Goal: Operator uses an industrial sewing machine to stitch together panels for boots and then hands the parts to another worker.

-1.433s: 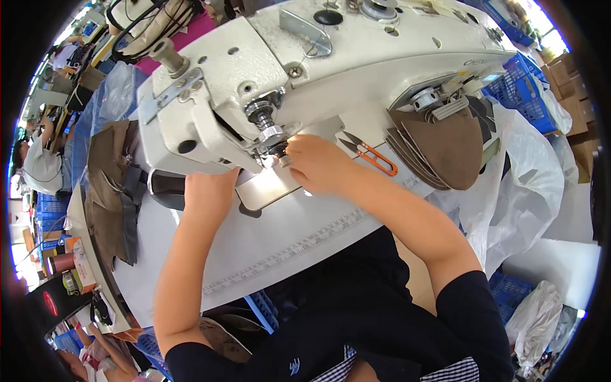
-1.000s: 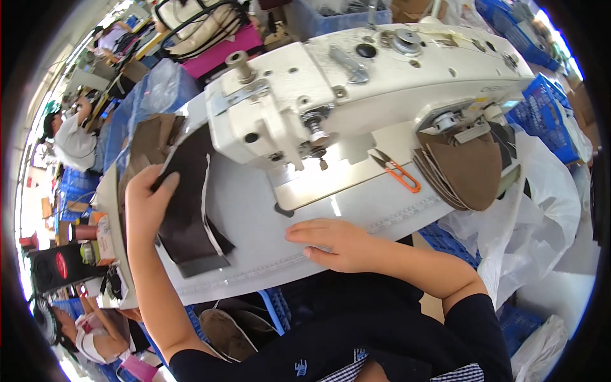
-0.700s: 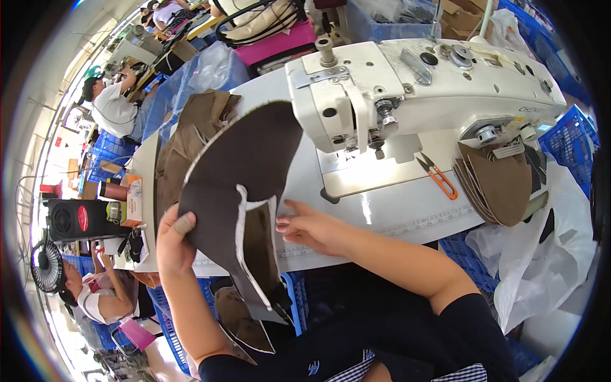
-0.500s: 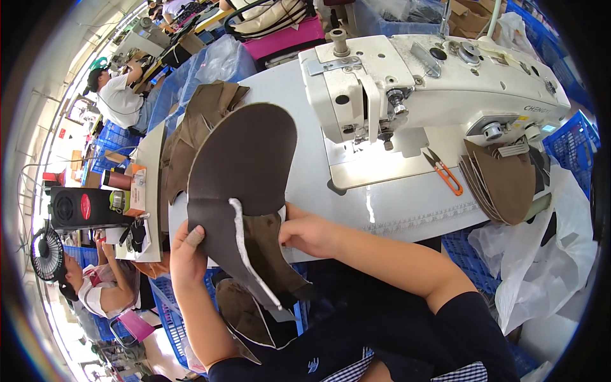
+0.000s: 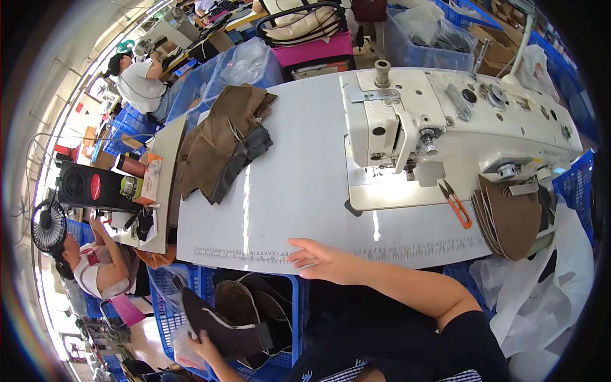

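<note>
My left hand (image 5: 203, 350) is down at the blue basket (image 5: 167, 325) below the table's front edge. Its fingers grip a dark grey-brown sewn panel (image 5: 219, 330) with a pale edge, which lies tilted over the basket. Several similar curved brown pieces (image 5: 235, 300) with white edges rest inside. Over the table's front edge is my right hand (image 5: 326, 262), holding nothing, its fingers apart near the printed ruler strip (image 5: 254, 254).
A white sewing machine (image 5: 439, 121) stands at the right. Orange-handled thread snips (image 5: 456, 207) lie beside a stack of brown curved panels (image 5: 509, 216). Brown cut pieces (image 5: 223, 140) are heaped at the table's far left. Two other people sit at the left.
My left hand has carried the sewn panel from above the table down to the basket. My right hand has let go of it and opened near the table's edge.
</note>
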The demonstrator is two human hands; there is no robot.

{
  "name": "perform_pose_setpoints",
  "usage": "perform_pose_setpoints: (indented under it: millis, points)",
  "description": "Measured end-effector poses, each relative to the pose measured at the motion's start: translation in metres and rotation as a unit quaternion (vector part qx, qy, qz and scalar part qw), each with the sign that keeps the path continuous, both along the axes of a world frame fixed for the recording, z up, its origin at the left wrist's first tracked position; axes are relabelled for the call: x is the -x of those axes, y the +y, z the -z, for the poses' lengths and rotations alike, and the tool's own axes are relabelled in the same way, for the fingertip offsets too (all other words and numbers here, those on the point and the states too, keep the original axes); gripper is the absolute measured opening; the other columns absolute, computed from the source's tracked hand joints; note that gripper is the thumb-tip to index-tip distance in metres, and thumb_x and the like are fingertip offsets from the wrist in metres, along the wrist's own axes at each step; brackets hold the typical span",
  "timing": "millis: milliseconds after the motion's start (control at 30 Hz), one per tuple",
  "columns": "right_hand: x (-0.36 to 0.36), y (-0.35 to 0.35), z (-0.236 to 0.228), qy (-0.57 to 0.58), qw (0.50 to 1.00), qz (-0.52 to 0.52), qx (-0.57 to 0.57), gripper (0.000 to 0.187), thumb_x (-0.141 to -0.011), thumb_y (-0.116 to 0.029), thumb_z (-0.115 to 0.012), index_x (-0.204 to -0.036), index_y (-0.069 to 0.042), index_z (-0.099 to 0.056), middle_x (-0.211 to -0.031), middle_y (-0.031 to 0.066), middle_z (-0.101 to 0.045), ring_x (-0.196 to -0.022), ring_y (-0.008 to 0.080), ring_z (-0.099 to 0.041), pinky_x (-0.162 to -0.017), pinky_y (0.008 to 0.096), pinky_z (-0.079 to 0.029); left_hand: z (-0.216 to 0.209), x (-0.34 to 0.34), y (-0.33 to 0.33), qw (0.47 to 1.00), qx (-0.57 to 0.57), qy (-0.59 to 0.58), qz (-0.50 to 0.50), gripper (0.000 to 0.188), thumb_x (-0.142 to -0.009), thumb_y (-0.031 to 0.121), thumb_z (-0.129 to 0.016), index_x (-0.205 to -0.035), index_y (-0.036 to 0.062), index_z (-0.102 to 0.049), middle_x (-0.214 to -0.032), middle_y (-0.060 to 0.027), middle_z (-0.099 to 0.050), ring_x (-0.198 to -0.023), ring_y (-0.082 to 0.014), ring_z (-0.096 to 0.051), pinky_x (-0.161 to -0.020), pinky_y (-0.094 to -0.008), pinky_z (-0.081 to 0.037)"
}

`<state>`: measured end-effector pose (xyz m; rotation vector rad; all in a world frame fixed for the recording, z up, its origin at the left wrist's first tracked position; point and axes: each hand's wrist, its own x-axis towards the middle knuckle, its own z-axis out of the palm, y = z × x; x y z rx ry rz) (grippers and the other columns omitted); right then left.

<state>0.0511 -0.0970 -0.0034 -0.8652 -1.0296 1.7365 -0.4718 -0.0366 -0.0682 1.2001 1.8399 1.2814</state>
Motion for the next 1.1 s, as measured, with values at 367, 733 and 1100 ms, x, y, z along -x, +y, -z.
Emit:
perform_pose_setpoints:
  millis: [367, 733, 1100]
  points:
    - [-0.024, -0.027, -0.010, -0.104, 0.988, 0.101, -0.056, 0.065, -0.094, -0.014, -0.055, -0.149, -0.006, -0.022, -0.139, 0.0190, -0.046, -0.126, 0.0285, -0.049, -0.104, 0.0387, -0.041, -0.099, -0.328, 0.182, 0.719, -0.369, 0.532, 0.251, 0.038, -0.080, 0.009, -0.060, -0.118, 0.0030, -0.061, -0.139, -0.0201, -0.048, -0.131, -0.0423, -0.038, -0.106, -0.0500, -0.035]
    - [-0.073, -0.163, -0.050, -0.275, 0.902, 0.332, 0.030, 0.045, -0.094, -0.020, -0.058, -0.137, -0.011, -0.049, -0.123, 0.0092, -0.063, -0.116, 0.0226, -0.058, -0.100, 0.0362, -0.044, -0.107, -0.567, 0.354, 0.722, -0.072, 0.591, 0.352, 0.056, -0.076, 0.032, -0.068, -0.121, 0.0008, -0.058, -0.121, -0.0227, -0.062, -0.114, -0.0361, -0.059, -0.097, -0.0452, -0.046]
    - [-0.172, -0.253, -0.032, -0.781, 0.414, 0.463, 0.074, 0.022, -0.077, -0.022, -0.069, -0.092, -0.006, -0.065, -0.102, 0.0086, -0.066, -0.095, 0.0280, -0.064, -0.080, 0.0372, -0.052, -0.114, -0.403, 0.514, 0.954, -0.139, 0.096, 0.249, 0.063, -0.088, 0.056, -0.058, -0.110, -0.0026, -0.066, -0.092, -0.0179, -0.066, -0.086, -0.0302, -0.061, -0.082, -0.0385, -0.047]
